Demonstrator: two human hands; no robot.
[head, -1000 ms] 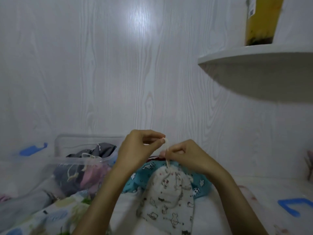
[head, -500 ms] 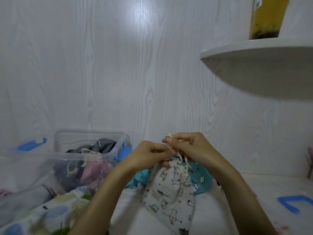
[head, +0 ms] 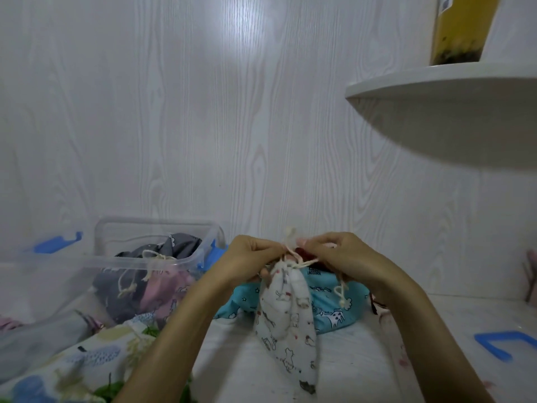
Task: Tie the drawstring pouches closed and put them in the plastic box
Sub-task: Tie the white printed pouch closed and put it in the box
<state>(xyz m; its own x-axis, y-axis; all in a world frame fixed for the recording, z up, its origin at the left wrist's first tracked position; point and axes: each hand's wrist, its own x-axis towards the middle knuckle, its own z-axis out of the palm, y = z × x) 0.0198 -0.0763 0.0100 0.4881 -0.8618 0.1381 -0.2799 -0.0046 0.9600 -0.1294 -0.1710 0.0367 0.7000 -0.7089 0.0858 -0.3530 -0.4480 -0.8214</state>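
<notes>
Both forearms reach forward and slightly up, meeting over the middle of the white surface (head: 348, 367). The left hand (head: 250, 263) is curled, its fingers pinching the cream drawstring (head: 288, 245) at the gathered neck of the white printed pouch (head: 286, 318). The right hand (head: 337, 257) comes in from the other side, knuckles up, fingers bent and gripping the same cord just beside the left hand's fingertips; a short loop of cord pokes up between the two hands. A loose end of the cord with a knot hangs below the right wrist. The pouch dangles from the cord, neck cinched, its lower end trailing down toward the person and resting on the surface.

Right behind it lies a turquoise pouch (head: 328, 303) with white animal prints, flat on the surface. To the left stands the clear plastic box (head: 157, 228) with blue latches, and inside it sit a grey pouch (head: 174, 245) and a pink pouch (head: 171, 289), cords tied. A patterned cloth (head: 87, 359) lies in front of the box, at the left forearm. A blue clip (head: 499, 344) lies off to the right. Up on the wall a white shelf (head: 436, 82) carries a yellow container (head: 462, 27).
</notes>
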